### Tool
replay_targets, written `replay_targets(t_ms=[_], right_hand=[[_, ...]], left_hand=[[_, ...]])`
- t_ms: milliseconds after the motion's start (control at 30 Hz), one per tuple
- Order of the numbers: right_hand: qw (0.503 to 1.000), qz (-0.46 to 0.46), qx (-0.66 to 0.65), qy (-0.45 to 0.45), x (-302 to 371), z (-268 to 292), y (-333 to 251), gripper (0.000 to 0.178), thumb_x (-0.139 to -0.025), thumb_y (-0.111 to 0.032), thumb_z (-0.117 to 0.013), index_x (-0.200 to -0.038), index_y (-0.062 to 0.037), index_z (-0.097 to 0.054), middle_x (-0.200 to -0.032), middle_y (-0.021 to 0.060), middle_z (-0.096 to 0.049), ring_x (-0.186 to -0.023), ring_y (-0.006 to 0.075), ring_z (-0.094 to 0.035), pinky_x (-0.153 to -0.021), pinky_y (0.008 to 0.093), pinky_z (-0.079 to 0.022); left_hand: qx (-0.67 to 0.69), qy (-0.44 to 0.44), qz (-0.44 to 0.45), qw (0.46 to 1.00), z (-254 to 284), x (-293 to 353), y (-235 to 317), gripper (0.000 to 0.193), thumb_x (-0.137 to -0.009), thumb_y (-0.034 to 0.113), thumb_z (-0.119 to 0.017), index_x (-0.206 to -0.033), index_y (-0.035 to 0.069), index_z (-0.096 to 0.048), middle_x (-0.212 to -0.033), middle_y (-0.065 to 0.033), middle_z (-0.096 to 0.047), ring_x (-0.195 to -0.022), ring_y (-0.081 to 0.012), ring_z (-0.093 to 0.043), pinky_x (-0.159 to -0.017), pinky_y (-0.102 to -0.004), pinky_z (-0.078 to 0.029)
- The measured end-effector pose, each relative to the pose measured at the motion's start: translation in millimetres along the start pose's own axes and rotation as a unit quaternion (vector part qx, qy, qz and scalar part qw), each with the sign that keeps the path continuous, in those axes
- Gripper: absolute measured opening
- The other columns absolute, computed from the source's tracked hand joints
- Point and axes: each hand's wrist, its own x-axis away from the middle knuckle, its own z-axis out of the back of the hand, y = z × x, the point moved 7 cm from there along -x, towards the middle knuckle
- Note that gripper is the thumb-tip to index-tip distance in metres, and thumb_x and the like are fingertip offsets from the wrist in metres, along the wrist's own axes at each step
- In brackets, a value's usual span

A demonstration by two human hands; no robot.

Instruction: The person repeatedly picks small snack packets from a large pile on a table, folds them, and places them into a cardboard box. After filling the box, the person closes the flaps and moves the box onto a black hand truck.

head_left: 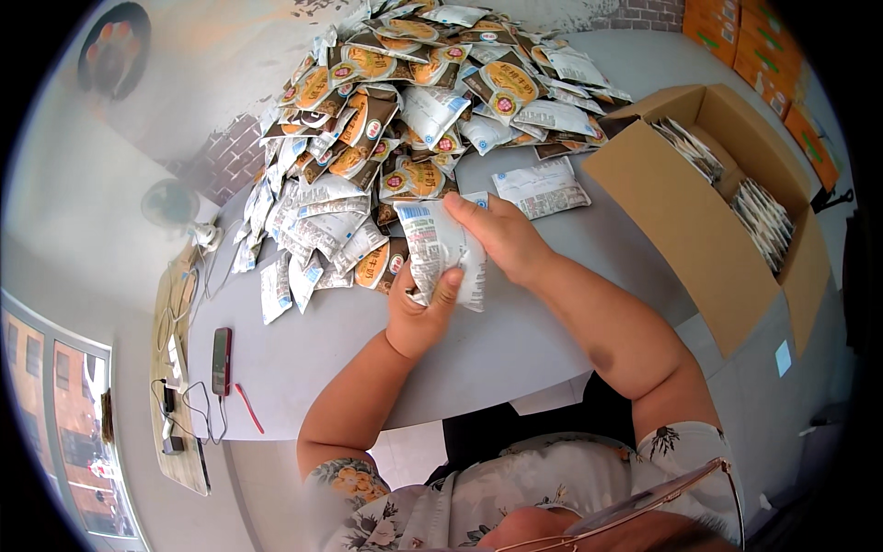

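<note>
Both hands hold a small stack of flat white sachets just above the grey table. My left hand grips the stack from below, thumb on its front. My right hand holds its top and right edge. Right behind them rises a big heap of orange, brown and white sachets. One white sachet lies alone on the table beside my right hand.
An open cardboard box with rows of upright sachets stands at the right. At the table's left end lie a dark phone and a red pen. A wooden side table with cables is farther left. Orange cartons are stacked at the back right.
</note>
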Motion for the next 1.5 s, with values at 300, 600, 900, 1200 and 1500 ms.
replay_targets(t_ms=[300,600,900,1200,1500], right_hand=[[0.992,-0.088,-0.061,0.071,-5,12,11,0.062,-0.092,-0.060,-0.045,-0.092,-0.0003,-0.062,-0.083,0.0067,-0.062,-0.072,0.0145,-0.058,-0.064,0.0299,-0.047],[0.991,0.037,0.098,0.084,-8,10,4,0.060,-0.091,-0.059,-0.048,-0.084,-0.0008,-0.061,-0.074,0.0070,-0.061,-0.070,0.0153,-0.059,-0.061,0.0291,-0.046],[0.998,-0.038,-0.040,-0.020,-13,21,-6,0.042,-0.086,-0.041,-0.066,-0.101,-0.0022,-0.063,-0.091,0.0062,-0.065,-0.081,0.0143,-0.059,-0.074,0.0292,-0.047],[0.989,-0.033,0.052,-0.131,-13,1,13,0.036,-0.080,-0.027,-0.074,-0.107,-0.0046,-0.067,-0.097,0.0061,-0.069,-0.083,0.0133,-0.063,-0.072,0.0285,-0.050],[0.996,-0.002,0.071,-0.058,-5,-6,6,0.033,-0.082,-0.026,-0.072,-0.106,-0.0034,-0.067,-0.094,0.0069,-0.069,-0.080,0.0137,-0.063,-0.071,0.0301,-0.050]], left_hand=[[-0.097,0.034,-0.050,0.993,8,-6,-7,0.025,-0.089,0.018,-0.067,-0.106,0.001,-0.060,-0.094,-0.0100,-0.064,-0.081,-0.0210,-0.061,-0.074,-0.0317,-0.049],[0.056,0.121,0.040,0.990,40,-19,-38,0.026,-0.087,0.015,-0.070,-0.105,0.000,-0.059,-0.107,-0.0093,-0.062,-0.093,-0.0148,-0.058,-0.081,-0.0267,-0.046],[0.298,0.050,0.166,0.939,31,-31,-38,0.040,-0.085,0.007,-0.062,-0.121,0.001,-0.046,-0.117,-0.0131,-0.059,-0.102,-0.0230,-0.061,-0.089,-0.0362,-0.050],[0.203,0.067,0.243,0.946,29,-26,-53,0.038,-0.089,0.017,-0.064,-0.117,-0.002,-0.046,-0.110,-0.0108,-0.059,-0.099,-0.0174,-0.060,-0.084,-0.0312,-0.051],[0.180,0.087,0.307,0.930,34,-22,-71,0.049,-0.094,0.043,-0.056,-0.116,-0.001,-0.048,-0.105,-0.0082,-0.059,-0.093,-0.0150,-0.059,-0.079,-0.0289,-0.050]])
